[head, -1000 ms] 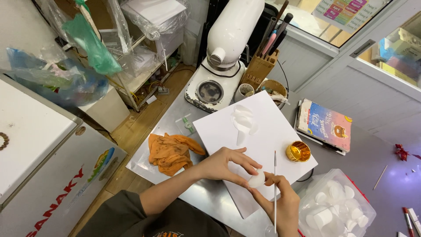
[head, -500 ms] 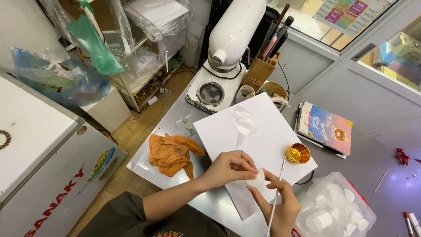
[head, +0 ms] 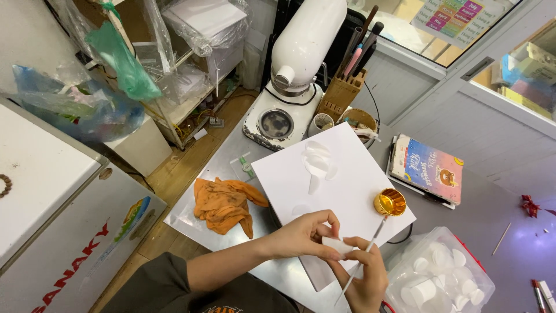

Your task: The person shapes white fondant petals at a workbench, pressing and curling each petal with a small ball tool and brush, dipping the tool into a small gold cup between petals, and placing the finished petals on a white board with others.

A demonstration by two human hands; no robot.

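My left hand pinches a small white petal-shaped piece over the near edge of a white board. My right hand holds a thin white brush whose tip reaches up to a small gold cup on the board. A cluster of white petals lies on the board's far part.
An orange cloth lies left of the board on the metal table. A white stand mixer and a wooden tool holder stand behind. A clear tub of white pieces sits at right, a colourful book beyond it.
My right hand has tilted the brush so its tip now points at the gold cup. My left hand keeps the white piece in nearly the same spot.
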